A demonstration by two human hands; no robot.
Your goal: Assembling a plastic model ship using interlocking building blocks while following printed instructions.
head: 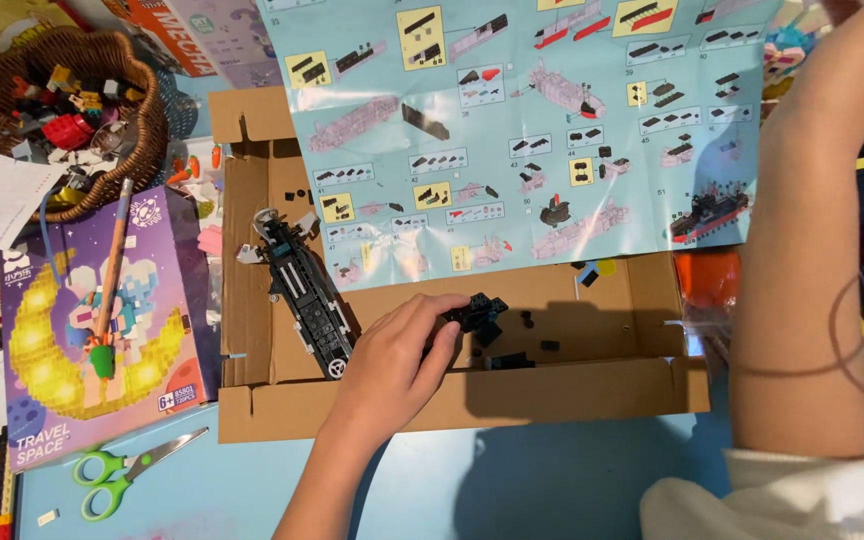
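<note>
Blue bench (552,490) top, crowded on every side: a wicker basket (62,110) of loose bricks at the far left corner, a purple box (102,330) with a pencil lying on it along the left edge, green-handled scissors (127,465) near the front left. A flat cardboard tray (452,395) sits mid-bench, with a pale blue instruction sheet (512,130) draped over its far edge.

Inside the tray, the left hand (397,360) reaches in from the front edge, fingers closed around a small black brick cluster (477,312) near the tray's middle. The half-built black ship (302,295) lies just left of that hand, touching or nearly touching the wrist, its long axis running from the tray's far left toward the front, slightly slanted. A few loose black bricks (532,345) lie to the right of the cluster.

The left hand is clearly nearer both ship and cluster. Only the right forearm (812,250) shows, raised along the right edge; the right hand is cut off at the top of the picture, so I cannot tell whether it holds anything. Shadow hides the cluster's shape.
</note>
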